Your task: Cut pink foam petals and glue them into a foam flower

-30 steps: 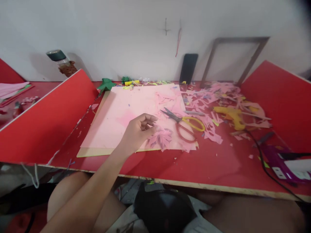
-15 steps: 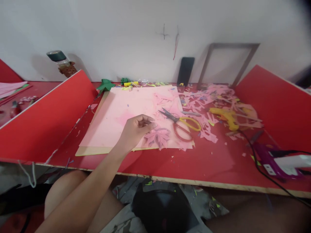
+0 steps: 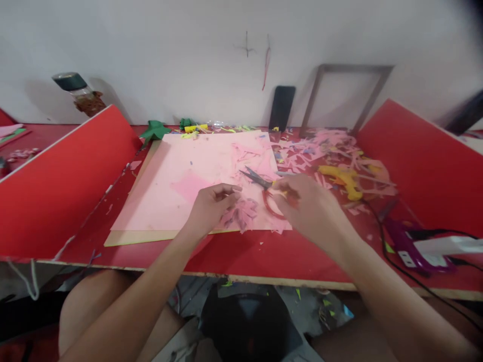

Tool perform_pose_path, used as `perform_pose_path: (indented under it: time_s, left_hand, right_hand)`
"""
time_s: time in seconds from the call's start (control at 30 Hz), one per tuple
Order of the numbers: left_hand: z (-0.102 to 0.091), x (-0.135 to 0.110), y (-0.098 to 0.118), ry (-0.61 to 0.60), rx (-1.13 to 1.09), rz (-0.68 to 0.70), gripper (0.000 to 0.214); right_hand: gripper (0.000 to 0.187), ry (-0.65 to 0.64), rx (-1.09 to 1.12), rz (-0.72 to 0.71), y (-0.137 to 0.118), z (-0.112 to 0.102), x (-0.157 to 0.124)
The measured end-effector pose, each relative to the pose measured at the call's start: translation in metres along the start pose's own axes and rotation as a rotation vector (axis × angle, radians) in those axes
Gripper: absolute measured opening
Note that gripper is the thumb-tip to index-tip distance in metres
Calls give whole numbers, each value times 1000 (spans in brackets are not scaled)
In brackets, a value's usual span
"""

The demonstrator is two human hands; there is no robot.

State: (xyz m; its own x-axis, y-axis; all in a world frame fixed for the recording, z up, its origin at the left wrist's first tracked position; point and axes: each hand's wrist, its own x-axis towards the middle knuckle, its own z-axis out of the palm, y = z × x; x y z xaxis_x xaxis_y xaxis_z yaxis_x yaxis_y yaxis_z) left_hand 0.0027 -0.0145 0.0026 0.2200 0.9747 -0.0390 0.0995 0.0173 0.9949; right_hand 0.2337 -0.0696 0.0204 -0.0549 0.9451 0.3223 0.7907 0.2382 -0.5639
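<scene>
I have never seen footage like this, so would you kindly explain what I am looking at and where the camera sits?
There is no machine here: a person works with bare hands, and the one camera sits on their head, looking forward and down. The left hand rests on a pink paper cutout lying on a large pink sheet. The right hand, blurred, covers the handles of the scissors; whether it grips them cannot be told. All this lies on a red table. Pink paper scraps and a yellow glue gun lie farther right, and a dark phone leans on the wall.
</scene>
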Motion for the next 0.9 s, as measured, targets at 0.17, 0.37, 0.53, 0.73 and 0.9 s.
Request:
perform_pose_path:
  time_s: [0.17,0.37,0.53,0.73,0.9]
  left_hand:
    - [15,-2,6,-8,-143,29,24]
    - [23,-1,13,-30,-231,-27,16]
    - [29,-3,29,-58,-359,-37,17]
    - [35,-10,42,-38,-423,-59,26]
    - [33,-12,47,13,-470,-59,25]
  right_hand:
    - [51,-350,-403,162,31,23,27]
    - [69,-191,-250,208,34,12,29]
    - [61,-111,626,354,20,-9,3]
    - [43,-178,746,228,-6,0,-29]
    - [30,-327,644,157,-8,-6,-50]
